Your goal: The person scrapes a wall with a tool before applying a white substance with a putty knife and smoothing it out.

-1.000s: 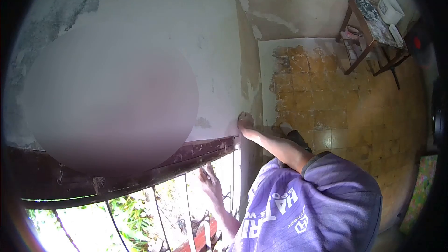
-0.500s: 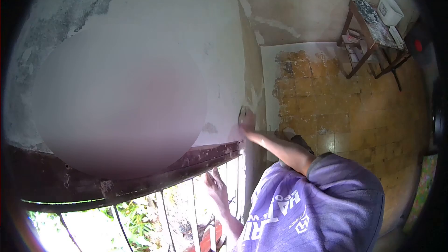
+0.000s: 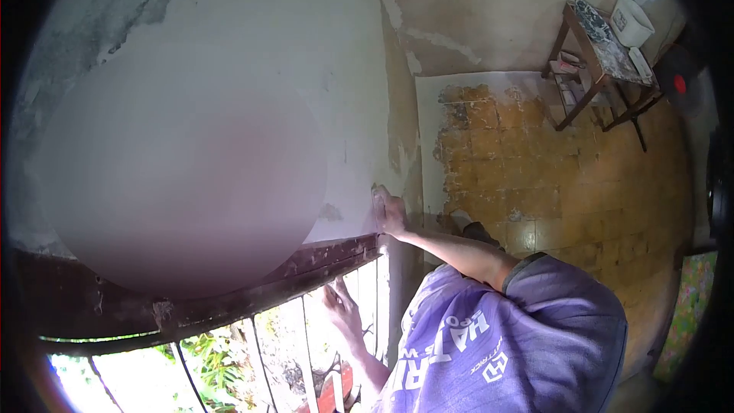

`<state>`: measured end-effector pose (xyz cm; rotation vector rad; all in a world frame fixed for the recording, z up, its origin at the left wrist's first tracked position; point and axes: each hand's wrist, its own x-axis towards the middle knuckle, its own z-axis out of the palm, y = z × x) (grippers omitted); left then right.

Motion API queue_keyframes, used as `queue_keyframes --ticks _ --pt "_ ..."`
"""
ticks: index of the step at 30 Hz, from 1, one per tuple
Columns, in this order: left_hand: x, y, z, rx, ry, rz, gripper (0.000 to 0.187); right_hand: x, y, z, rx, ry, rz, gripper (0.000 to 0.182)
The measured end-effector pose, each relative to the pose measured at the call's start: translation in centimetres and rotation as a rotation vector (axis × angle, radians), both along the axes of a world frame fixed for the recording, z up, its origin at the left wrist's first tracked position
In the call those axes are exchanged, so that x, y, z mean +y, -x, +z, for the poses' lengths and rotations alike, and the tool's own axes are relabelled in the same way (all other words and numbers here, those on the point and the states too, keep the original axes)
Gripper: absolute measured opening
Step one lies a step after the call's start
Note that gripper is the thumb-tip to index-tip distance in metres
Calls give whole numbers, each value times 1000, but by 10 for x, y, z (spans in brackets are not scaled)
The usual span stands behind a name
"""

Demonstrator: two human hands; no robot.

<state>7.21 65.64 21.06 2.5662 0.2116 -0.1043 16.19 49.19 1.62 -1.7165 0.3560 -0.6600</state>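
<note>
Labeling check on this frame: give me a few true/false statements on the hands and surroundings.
1. The right hand presses on the wall near the corner. True.
2. The left hand rests against the window bars. True.
3. The person wears a red shirt. False: the shirt is purple.
4. The wooden table stands right beside the window. False: it stands far off across the tiled floor.
5. The left hand holds a bucket. False: no bucket in it.

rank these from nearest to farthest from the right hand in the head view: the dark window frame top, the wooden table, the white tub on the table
From the right hand, pressed on the wall:
1. Dark window frame top, just below and left of the hand.
2. Wooden table, far off at upper right on the tiled floor.
3. White tub, on the table's far end, farther still.
</note>
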Motion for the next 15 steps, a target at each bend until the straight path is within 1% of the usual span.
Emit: queue_keyframes --ticks 1,3,5,6,7,9,10,12,13,15 --pt "3 0 -1 21 1 13 50 -1 -4 -9 140 -12 -33 19" --pt "4 -3 -4 57 10 39 56 -9 -23 -51 415 -27 -101 24" --pt "6 -3 -10 92 22 61 61 -6 -35 -149 352 11 -222 23" --pt "7 -4 -12 107 25 67 64 -6 -35 -177 317 25 -284 23" --pt "8 -6 -12 121 27 72 67 -8 -29 -166 368 -47 -210 24" --pt "5 -2 -6 92 113 82 69 -9 -6 -142 485 -189 -58 27" --pt "1 -1 -5 77 165 87 70 -15 -1 -122 554 -294 -5 32" --pt "2 0 -9 33 141 84 70 -28 -1 -83 684 -504 96 41" --pt "2 0 -10 12 124 80 70 -29 -2 -79 709 -587 117 40" --pt "-1 2 3 73 148 76 71 -23 -5 -85 628 -659 91 37"
